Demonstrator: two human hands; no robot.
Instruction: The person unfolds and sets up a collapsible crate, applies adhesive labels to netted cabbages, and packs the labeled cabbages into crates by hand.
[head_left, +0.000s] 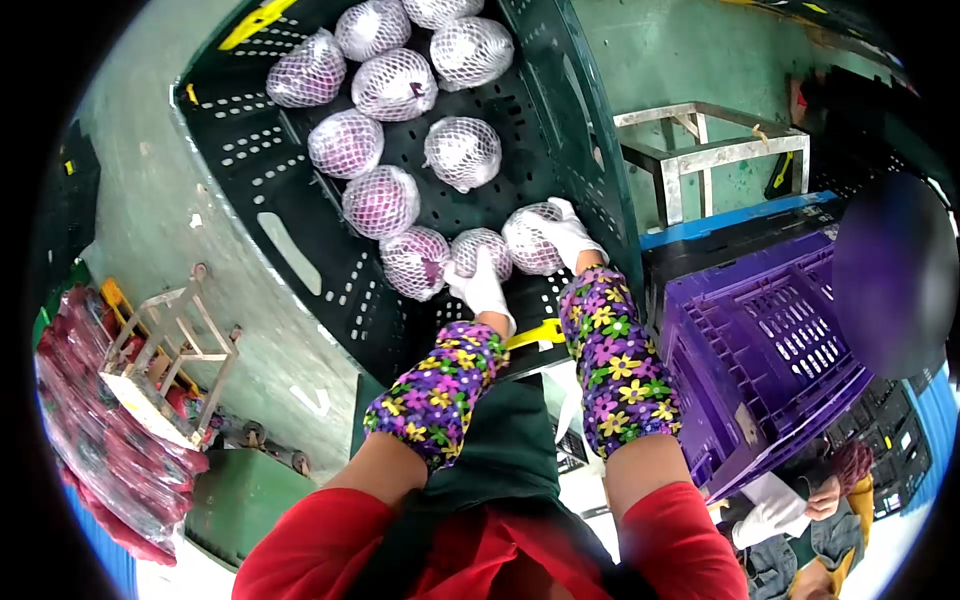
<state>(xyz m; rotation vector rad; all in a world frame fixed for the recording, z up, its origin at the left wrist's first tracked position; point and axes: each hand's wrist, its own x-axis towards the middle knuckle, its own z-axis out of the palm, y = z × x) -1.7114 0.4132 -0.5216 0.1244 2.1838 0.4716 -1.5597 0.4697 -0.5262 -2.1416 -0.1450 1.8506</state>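
Inside a dark green crate lie several purple round items, each wrapped in white foam netting. My left hand, in a white glove, has its fingers on a netted item at the crate's near side. My right hand, gloved too, is closed round the right side of another netted item close to the crate's right wall. The two items sit next to each other. A third netted item lies just left of my left hand. Flowered sleeves cover both my forearms.
Purple crates stand at the right, near a metal frame stand. A co-worker with gloved hands is at the lower right. Red items in clear plastic and a metal trolley are at the left.
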